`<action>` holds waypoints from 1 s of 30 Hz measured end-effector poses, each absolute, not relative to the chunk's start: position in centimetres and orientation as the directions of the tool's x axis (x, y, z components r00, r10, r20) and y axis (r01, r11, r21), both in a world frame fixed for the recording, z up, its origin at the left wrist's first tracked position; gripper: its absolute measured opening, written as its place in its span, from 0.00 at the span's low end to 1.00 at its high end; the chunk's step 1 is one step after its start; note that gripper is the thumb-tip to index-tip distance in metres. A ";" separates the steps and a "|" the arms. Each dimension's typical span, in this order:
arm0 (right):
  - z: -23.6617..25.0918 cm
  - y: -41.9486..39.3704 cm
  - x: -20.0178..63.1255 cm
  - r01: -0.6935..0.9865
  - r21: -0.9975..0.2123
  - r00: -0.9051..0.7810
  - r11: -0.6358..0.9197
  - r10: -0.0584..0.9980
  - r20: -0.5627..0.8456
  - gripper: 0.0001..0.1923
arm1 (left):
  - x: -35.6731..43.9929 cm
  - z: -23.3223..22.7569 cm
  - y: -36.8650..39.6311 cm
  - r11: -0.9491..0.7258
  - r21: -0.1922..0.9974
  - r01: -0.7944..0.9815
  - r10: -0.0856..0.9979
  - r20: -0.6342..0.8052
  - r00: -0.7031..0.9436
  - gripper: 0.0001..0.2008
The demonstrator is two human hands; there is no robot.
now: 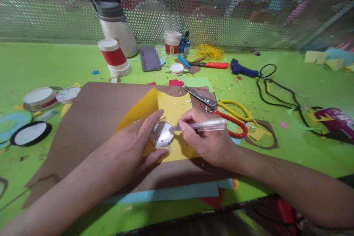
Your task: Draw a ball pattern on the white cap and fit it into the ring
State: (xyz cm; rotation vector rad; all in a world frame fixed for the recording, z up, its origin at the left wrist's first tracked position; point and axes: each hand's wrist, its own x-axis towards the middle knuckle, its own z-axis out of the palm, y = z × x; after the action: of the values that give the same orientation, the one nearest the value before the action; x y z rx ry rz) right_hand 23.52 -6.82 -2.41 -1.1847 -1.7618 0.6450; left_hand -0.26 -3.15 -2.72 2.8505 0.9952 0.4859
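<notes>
My left hand (pixel 132 147) presses a small round clear lid (pixel 162 135) flat onto a sheet of yellow paper (pixel 174 108), fingers spread around its rim. My right hand (pixel 206 138) grips a clear pen (pixel 203 125) with its tip against the lid's right edge. The yellow paper lies on a large brown sheet of paper (pixel 91 118) that covers the near part of the green table (pixel 33 64).
Scissors (pixel 221 108) with red and yellow handles lie just beyond my right hand. A blue glue gun (pixel 243 69) with a black cord, a red-handled cutter (pixel 211 65), paper cups (pixel 114 57), a white jug (pixel 116 22), round lids (pixel 40 97) and paper scraps lie around. A perforated screen stands behind.
</notes>
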 end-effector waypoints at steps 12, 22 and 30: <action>-2.7 -6.9 23.5 0.446 -0.797 -0.143 0.407 0.912 0.385 0.08 | -0.2 -2.7 -3.2 -0.781 0.187 0.596 0.624 0.262 0.736 0.35; -2.6 -6.7 23.5 0.419 -0.799 -0.152 0.431 0.901 0.406 0.08 | -0.2 -2.7 -3.2 -0.768 0.205 0.607 0.640 0.235 0.731 0.35; -2.6 -6.6 23.5 0.420 -0.788 -0.147 0.451 0.890 0.431 0.08 | -0.2 -2.6 -3.2 -0.752 0.227 0.619 0.659 0.215 0.721 0.35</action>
State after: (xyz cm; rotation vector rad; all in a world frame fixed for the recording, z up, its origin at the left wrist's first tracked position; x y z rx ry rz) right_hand 23.49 -6.63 -2.60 -1.1270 -1.7533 0.6216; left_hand -0.22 -3.19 -2.58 2.7842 1.0393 0.4280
